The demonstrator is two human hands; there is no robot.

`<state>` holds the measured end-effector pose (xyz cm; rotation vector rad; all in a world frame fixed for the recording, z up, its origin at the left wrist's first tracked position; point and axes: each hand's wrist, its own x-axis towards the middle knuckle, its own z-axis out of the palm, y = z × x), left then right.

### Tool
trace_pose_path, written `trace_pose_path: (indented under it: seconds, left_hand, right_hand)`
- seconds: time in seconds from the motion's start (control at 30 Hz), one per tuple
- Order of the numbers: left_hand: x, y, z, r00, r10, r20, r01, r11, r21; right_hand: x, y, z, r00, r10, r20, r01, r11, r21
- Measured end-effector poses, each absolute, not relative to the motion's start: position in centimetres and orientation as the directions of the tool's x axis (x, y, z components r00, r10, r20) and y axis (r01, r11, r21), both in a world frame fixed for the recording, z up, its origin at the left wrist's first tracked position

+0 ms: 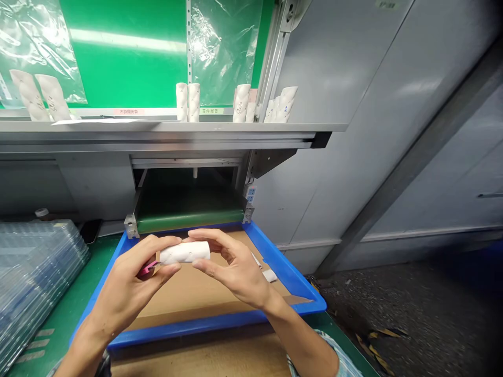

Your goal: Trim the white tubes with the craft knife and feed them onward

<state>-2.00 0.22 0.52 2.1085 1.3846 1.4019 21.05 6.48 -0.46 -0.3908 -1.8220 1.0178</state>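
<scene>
**While held above the blue tray, a white part is pinched at both ends**

Where writing can be found, it is well beyond the fingers: a pink label (131, 111) and a green label (211, 111) are fixed to the shelf (196, 127). Chinese characters are printed on both, too small to be read with certainty. No brand or marking can be made out on the thing being held.

A white part (184, 252) is held level between the two hands. It is a short, rounded cylinder with a matt, plain surface. Its left end is pinched by the left hand (133, 277) between thumb and curled fingers (167, 243). Its right end is pinched by the fingers (212, 238) of the right hand (231, 272), which are bent around it. A small pink object (147, 269) is tucked just under the left fingers; what it is cannot be told.

Below the fingers, a blue tray (283, 267) lined with cardboard (196, 298) is set on the green surface (78, 309). A small white piece (269, 275) is seen in it, near the right fingers. Far above the fingers, similar white parts (187, 102) are stood upright on the shelf. A stack of clear plastic trays (35, 267) is kept well to the left of the fingers.
</scene>
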Motion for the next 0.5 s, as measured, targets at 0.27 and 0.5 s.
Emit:
trace_pose_path:
  seconds: [0.27, 0.5]
  left_hand:
    - [-2.05, -0.03, 0.77, 0.076, 0.87, 0.487, 0.513, -0.453, 0.729]
    - [-1.94, 0.11, 0.93, 0.103, 0.842, 0.529, 0.536, -0.495, 0.684]
  right_hand:
    - [21.04, 6.42, -0.48, -0.454, 0.655, 0.604, -0.139, 0.617, -0.775]
    - [21.23, 6.51, -0.3, -0.469, 0.619, 0.63, -0.142, 0.651, -0.746]
